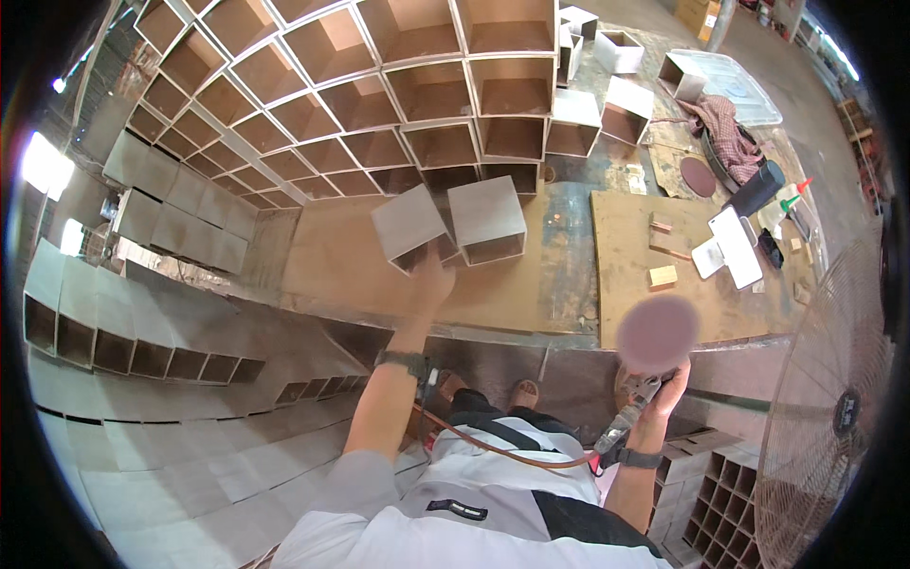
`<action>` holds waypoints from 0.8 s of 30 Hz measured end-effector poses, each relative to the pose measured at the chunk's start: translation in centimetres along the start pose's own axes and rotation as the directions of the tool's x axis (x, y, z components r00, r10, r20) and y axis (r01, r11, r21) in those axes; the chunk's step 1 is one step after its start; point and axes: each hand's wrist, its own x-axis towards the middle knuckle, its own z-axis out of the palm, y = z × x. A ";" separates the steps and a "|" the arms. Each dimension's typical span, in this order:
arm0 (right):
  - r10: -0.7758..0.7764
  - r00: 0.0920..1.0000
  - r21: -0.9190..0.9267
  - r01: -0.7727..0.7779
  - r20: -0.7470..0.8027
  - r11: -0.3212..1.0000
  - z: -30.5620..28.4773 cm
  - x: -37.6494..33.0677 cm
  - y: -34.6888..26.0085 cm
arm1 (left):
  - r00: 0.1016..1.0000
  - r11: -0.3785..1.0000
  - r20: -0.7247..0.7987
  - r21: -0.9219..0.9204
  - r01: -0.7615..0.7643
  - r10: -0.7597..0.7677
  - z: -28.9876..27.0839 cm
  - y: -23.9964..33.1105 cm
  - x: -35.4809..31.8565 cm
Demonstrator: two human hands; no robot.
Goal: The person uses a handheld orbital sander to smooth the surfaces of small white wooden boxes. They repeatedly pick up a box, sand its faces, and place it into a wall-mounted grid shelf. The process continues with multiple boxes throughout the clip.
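On the brown board of the workbench, my left hand (pixel 431 278) reaches to the open front of a tilted grey box (pixel 409 222). Its fingers grip the box's near edge, partly hidden inside and slightly blurred. A second grey box (pixel 487 213) stands just to the right, its open side facing me. My right hand (pixel 671 391) is wrapped round the handle of an air sander (pixel 621 424), held off the bench's front edge. The sander's round reddish-brown disc (pixel 658 334) faces up. An air hose (pixel 531 462) runs from it across my body.
Stacked open boxes (pixel 427 93) form a wall at the back. More boxes (pixel 142 446) fill the lower left. A wooden board (pixel 626 247) carries a white tablet stand (pixel 728 248) and small wood blocks (pixel 663 277). A large fan (pixel 825 408) stands at right.
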 end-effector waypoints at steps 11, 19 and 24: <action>0.125 0.982 -0.022 -0.130 -0.145 0.991 4.3 -1.6 -1.0 | 0.996 0.993 -0.086 -0.117 0.013 -0.023 -2.3 2.1 -2.2; 0.062 0.996 0.177 -0.050 -0.060 0.983 7.3 -1.8 -1.0 | 0.972 0.938 -0.226 -0.347 -0.014 -0.070 3.3 -1.2 3.8; 0.074 0.997 0.208 -0.079 0.029 0.975 6.4 -2.2 -0.8 | 0.872 0.918 -0.486 -0.321 -0.232 0.051 3.5 1.3 2.9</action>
